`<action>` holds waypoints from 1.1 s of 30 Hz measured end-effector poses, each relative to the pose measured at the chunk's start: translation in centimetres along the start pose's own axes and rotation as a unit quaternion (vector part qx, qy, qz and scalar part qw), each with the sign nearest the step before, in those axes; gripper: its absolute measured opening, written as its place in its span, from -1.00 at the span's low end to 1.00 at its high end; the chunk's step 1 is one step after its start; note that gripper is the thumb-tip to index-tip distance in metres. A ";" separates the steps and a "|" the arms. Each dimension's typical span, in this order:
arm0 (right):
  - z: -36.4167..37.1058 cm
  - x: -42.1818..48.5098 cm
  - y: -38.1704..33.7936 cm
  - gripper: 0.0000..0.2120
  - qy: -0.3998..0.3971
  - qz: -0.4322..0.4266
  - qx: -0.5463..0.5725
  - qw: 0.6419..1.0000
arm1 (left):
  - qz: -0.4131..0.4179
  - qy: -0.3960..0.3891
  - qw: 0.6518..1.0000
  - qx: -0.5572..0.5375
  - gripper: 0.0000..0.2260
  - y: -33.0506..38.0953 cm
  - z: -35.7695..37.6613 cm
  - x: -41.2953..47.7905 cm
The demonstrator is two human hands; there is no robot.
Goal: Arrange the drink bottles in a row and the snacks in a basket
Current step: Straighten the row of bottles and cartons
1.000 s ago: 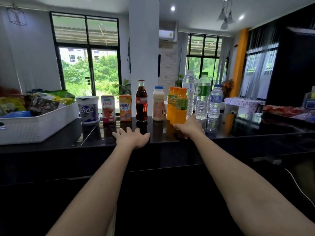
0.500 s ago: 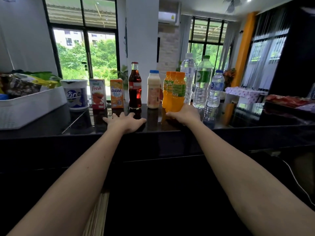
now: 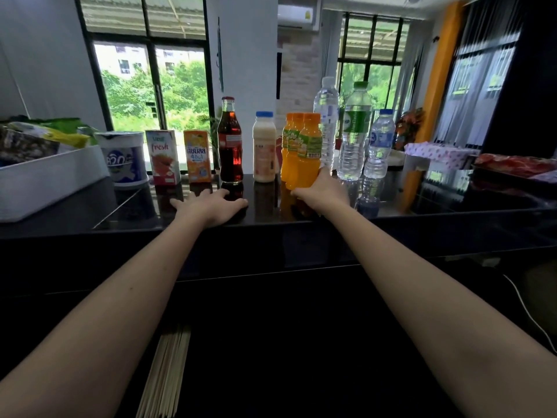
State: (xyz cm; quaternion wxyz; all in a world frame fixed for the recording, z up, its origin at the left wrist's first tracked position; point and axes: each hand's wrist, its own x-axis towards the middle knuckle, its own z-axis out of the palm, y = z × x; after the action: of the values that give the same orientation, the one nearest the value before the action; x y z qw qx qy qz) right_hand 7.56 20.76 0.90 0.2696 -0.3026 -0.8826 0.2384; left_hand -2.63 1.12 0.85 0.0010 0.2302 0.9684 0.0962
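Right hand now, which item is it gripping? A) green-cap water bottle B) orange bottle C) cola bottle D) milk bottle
B: the right hand curls round the base of the front orange bottle, while the left hand lies flat on the counter.

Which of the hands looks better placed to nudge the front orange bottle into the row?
Probably the right hand: it grips the base of the front orange bottle. The left hand lies flat on the black counter before the cola bottle, holding nothing.
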 end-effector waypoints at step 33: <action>0.1 -0.4 0.0 -0.40 0.010 -0.003 -0.011 1.000 | 0.006 0.013 1.000 -0.005 -0.32 -0.1 0.1 0.1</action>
State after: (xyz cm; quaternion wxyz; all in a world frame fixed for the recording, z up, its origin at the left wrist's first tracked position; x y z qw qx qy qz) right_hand 7.70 20.48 0.70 0.2758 -0.3050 -0.8833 0.2252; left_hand -2.78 1.06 0.72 -0.0114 0.2347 0.9665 0.1037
